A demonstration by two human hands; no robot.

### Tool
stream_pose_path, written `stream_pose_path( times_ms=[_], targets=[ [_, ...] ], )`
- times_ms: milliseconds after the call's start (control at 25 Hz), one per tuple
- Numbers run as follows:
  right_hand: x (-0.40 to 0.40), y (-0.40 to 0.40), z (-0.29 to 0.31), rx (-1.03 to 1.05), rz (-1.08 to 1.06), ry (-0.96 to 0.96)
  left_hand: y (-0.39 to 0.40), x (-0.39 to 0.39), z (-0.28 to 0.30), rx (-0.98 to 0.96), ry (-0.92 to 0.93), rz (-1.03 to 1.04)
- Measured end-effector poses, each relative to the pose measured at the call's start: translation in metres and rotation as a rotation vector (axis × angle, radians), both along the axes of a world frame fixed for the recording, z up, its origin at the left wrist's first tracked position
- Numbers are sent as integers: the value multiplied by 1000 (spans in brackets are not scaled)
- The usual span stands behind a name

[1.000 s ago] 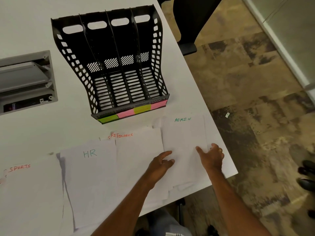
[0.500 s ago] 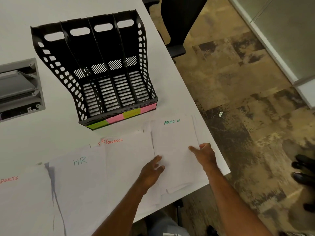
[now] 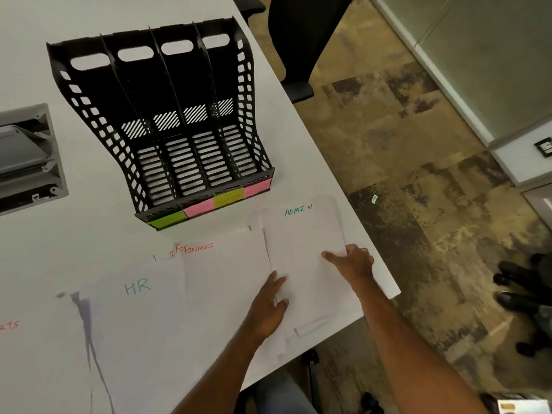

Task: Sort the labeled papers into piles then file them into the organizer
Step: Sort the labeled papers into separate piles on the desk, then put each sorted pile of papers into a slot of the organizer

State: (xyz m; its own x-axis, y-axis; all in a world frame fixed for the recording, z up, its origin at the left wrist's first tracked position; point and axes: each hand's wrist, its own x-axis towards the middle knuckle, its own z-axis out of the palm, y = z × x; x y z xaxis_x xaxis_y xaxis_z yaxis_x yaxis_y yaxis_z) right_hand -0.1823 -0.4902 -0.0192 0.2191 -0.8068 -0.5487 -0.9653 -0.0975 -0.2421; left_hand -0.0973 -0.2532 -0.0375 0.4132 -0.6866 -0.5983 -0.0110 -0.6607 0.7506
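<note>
Both hands lay on the ADMIN pile (image 3: 301,252) near the worktop (image 3: 74,234) corner: the left hand (image 3: 268,306) at its left edge, the right hand (image 3: 355,261) gripping its right edge. The FINANCE pile (image 3: 227,282) and HR pile (image 3: 137,324) lay alongside, before the black organizer (image 3: 167,121).

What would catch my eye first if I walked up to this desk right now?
Probably the black organizer, standing empty at the back of the white table with green, pink and yellow sticky notes along its front lip. Next, the paper piles spread in front of it, marked HR, FINANCE and ADMIN. The left hand and right hand rest on either side of the ADMIN pile.
</note>
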Motion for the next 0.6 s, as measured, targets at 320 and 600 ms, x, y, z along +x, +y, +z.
stream_pose_path(
  times_ms=[320,600],
  targets=[
    [-2,-13,1,291,-214,-299,8,-5,-6,-64,-50,4],
    [-3,-30,33,-49,26,-329,4,1,2,-1,-97,377]
  ],
)
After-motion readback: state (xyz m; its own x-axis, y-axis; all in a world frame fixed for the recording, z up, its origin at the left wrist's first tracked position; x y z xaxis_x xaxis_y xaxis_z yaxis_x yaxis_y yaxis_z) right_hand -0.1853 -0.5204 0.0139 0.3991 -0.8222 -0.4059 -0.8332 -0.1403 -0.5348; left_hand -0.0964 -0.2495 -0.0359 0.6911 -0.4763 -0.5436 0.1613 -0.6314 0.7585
